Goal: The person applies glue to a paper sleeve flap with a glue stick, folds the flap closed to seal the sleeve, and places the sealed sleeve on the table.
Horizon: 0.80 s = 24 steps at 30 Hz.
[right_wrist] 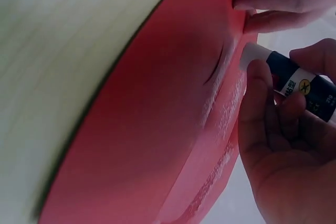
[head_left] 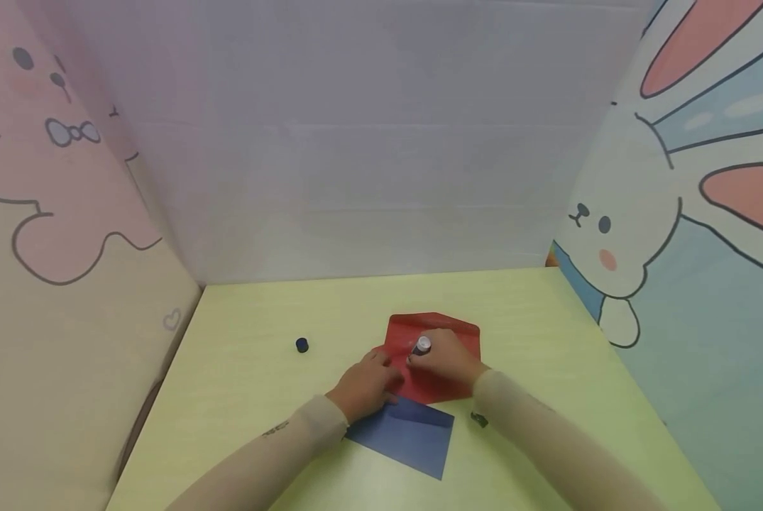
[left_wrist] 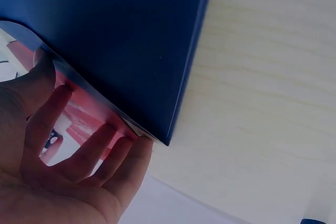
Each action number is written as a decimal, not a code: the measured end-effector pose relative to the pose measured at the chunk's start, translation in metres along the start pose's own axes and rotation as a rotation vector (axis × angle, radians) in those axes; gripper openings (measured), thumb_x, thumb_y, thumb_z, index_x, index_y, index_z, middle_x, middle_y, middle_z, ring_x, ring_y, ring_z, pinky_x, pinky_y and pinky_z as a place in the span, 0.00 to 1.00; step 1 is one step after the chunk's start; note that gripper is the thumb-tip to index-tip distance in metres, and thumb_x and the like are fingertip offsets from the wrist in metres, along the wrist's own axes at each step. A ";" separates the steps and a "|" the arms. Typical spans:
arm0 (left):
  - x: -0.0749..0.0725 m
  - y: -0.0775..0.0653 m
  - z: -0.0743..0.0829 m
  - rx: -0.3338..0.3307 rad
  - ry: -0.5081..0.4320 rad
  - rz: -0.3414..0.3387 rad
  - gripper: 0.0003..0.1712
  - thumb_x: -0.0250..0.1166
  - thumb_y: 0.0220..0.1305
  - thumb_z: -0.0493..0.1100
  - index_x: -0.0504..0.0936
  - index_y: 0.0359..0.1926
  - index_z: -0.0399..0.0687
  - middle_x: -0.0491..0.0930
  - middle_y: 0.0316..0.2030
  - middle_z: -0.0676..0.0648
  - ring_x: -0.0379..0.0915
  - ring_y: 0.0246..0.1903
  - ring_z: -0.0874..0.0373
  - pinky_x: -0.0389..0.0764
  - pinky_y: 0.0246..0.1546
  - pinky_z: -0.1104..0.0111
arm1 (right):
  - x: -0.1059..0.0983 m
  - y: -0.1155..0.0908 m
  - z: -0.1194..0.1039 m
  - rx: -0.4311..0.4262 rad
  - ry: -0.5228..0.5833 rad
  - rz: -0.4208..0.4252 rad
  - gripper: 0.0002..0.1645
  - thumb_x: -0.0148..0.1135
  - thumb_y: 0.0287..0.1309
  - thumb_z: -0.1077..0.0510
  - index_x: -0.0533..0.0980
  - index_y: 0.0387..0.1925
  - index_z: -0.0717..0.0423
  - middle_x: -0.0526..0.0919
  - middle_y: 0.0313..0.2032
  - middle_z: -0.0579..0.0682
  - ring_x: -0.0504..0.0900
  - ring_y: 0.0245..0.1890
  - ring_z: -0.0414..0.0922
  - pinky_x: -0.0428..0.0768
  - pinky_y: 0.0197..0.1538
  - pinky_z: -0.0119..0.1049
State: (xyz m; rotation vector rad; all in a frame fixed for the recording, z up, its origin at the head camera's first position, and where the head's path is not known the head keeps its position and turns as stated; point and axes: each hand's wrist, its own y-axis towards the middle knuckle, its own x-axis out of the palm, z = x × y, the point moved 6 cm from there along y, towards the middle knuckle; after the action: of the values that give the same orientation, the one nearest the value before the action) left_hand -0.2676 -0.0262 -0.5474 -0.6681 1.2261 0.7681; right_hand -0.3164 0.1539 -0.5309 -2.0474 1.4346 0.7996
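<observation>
My right hand [head_left: 448, 355] grips a glue stick [right_wrist: 310, 87] with a dark label, its white end down at the red envelope [head_left: 438, 387]. Whitish glue streaks [right_wrist: 212, 177] run along the envelope's flap in the right wrist view. With its fingers spread and slightly bent, my left hand [head_left: 365, 383] rests on the red envelope's left side. In the left wrist view its fingertips touch the red paper, and the thumb lies by the edge of a blue envelope [left_wrist: 115, 35]. That blue envelope lies nearer to me, partly under the left hand in the head view.
A small dark blue cap [head_left: 302, 345] stands on the pale yellow wood-grain table [head_left: 247, 397], left of the envelopes. A white wall [head_left: 381, 177] closes the back, and panels with cartoon animals [head_left: 637, 248] flank both sides.
</observation>
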 end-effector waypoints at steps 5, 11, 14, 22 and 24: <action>-0.003 -0.002 0.004 0.014 0.013 0.015 0.23 0.88 0.68 0.54 0.97 0.62 0.62 0.88 0.53 0.48 0.81 0.60 0.54 0.93 0.53 0.63 | 0.011 0.007 -0.005 -0.029 -0.023 -0.026 0.11 0.81 0.64 0.56 0.83 0.32 0.48 0.83 0.27 0.42 0.80 0.31 0.40 0.83 0.43 0.36; 0.000 -0.002 0.005 0.016 0.022 0.022 0.19 0.89 0.68 0.54 0.98 0.57 0.61 0.87 0.49 0.50 0.79 0.57 0.55 0.91 0.49 0.66 | 0.018 0.013 -0.005 -0.038 -0.050 -0.041 0.10 0.78 0.63 0.59 0.82 0.30 0.48 0.81 0.26 0.42 0.80 0.29 0.40 0.82 0.40 0.37; -0.001 -0.001 0.007 0.008 0.014 0.017 0.15 0.89 0.68 0.53 0.99 0.52 0.60 0.86 0.45 0.51 0.77 0.54 0.57 0.89 0.44 0.68 | 0.020 0.013 -0.002 -0.034 -0.050 -0.051 0.11 0.78 0.63 0.59 0.81 0.30 0.47 0.81 0.25 0.42 0.80 0.29 0.41 0.82 0.39 0.37; -0.004 0.000 0.009 -0.022 0.009 0.012 0.09 0.89 0.68 0.51 1.00 0.46 0.59 0.84 0.43 0.52 0.74 0.48 0.59 0.86 0.39 0.70 | 0.010 0.008 0.003 0.010 -0.051 -0.037 0.14 0.79 0.65 0.58 0.80 0.28 0.46 0.80 0.24 0.43 0.81 0.28 0.41 0.82 0.39 0.37; -0.006 0.000 0.010 -0.030 0.007 0.007 0.09 0.89 0.68 0.51 1.00 0.45 0.59 0.83 0.42 0.52 0.74 0.48 0.59 0.86 0.39 0.69 | 0.006 0.007 0.004 0.017 -0.060 -0.032 0.15 0.80 0.65 0.58 0.80 0.28 0.47 0.79 0.24 0.43 0.80 0.28 0.41 0.82 0.39 0.37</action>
State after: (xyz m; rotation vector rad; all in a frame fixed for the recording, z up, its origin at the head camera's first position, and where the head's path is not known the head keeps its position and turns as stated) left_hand -0.2631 -0.0193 -0.5395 -0.6914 1.2262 0.7920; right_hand -0.3219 0.1508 -0.5390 -2.0119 1.3687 0.8261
